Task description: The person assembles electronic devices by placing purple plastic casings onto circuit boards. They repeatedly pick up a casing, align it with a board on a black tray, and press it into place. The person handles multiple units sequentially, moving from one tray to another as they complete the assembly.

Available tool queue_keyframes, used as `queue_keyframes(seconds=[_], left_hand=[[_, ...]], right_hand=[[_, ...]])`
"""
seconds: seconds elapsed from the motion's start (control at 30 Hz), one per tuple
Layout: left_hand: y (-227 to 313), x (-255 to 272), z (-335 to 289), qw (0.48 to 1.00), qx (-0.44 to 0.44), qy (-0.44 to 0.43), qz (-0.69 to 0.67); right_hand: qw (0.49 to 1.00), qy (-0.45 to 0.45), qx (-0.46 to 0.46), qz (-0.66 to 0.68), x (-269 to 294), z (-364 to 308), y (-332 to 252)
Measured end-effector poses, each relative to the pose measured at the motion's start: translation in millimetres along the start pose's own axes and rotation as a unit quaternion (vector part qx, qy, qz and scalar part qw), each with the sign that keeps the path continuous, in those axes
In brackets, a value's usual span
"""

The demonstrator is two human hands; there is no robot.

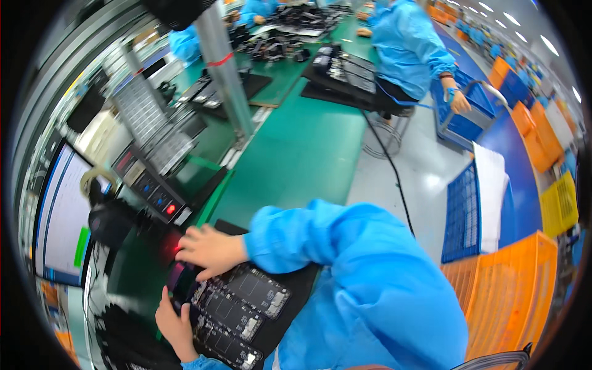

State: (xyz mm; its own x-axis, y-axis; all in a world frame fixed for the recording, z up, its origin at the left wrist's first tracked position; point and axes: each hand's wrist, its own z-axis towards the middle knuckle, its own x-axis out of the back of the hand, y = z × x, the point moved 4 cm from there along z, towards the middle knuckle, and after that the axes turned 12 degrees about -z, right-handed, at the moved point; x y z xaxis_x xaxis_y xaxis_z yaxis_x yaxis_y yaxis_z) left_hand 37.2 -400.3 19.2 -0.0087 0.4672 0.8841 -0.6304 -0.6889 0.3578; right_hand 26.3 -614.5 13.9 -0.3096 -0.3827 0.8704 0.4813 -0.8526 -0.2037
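Keep the dark device (182, 280) clear of the circuit boards (229, 313), left hand (175, 325) grasping its edge; blur leaves the right hand's (214, 250) grip impossible to tell.

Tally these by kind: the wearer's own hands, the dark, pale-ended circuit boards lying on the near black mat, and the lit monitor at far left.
Left hand and right hand: 2
Circuit boards: 3
Lit monitor: 1
Total: 6

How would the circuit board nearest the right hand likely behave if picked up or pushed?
The circuit board is probably stiff, as it looks like a flat, thin panel. It may be fragile, with small parts exposed on its face. Lying flat on the black mat, it seems unlikely to roll or tip.
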Motion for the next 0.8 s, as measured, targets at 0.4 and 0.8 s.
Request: queue_keyframes(seconds=[0.4,0.8], left_hand=[[-14.4,-11.5,17.7,0.995,0.068,-0.036,-0.056],[-49.5,-17.7,33.9,0.968,0.117,-0.127,-0.183]], right_hand=[[0.995,-0.088,-0.034,0.021,-30.7,18.7,2.9],[0.994,-0.100,-0.036,-0.013,-31.7,22.8,3.8]])
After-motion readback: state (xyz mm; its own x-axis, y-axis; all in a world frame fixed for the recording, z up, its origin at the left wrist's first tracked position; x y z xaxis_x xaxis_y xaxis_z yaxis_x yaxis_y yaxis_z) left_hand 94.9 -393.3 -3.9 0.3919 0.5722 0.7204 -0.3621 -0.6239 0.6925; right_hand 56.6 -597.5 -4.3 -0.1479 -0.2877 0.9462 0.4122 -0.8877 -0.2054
